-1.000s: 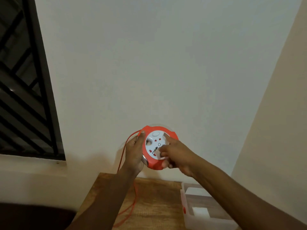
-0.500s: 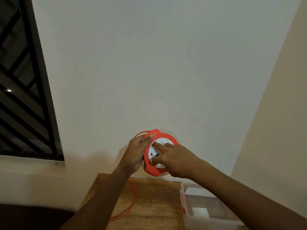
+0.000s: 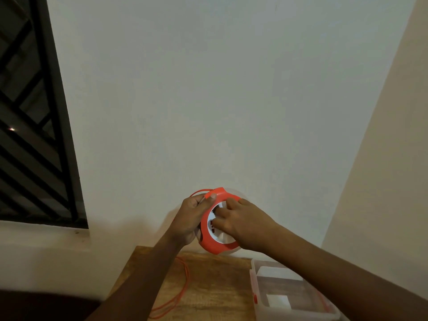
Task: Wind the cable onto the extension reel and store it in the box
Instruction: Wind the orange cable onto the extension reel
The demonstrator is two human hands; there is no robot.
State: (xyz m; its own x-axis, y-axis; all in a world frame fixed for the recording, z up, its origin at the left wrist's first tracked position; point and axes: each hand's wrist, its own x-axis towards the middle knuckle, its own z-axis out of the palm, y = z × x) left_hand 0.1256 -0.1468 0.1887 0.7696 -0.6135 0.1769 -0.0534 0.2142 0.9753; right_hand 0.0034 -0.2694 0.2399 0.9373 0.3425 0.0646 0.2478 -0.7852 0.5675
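Two hands hold the orange extension reel (image 3: 212, 237) up in front of the pale wall, above the far edge of the wooden table (image 3: 208, 286). The left hand (image 3: 188, 220) grips the reel's rim from nine o'clock, thumb hooked over the orange edge near eleven o'clock. The right hand (image 3: 243, 222) lies across the white socket face from three o'clock, its fingers curled and pressing on the face. A loop of orange cable (image 3: 183, 283) arches out behind the left hand at the reel's eleven o'clock; more of it lies slack on the table at seven o'clock of the reel. At five o'clock of the reel, the clear plastic box (image 3: 254, 297) sits open on the table.
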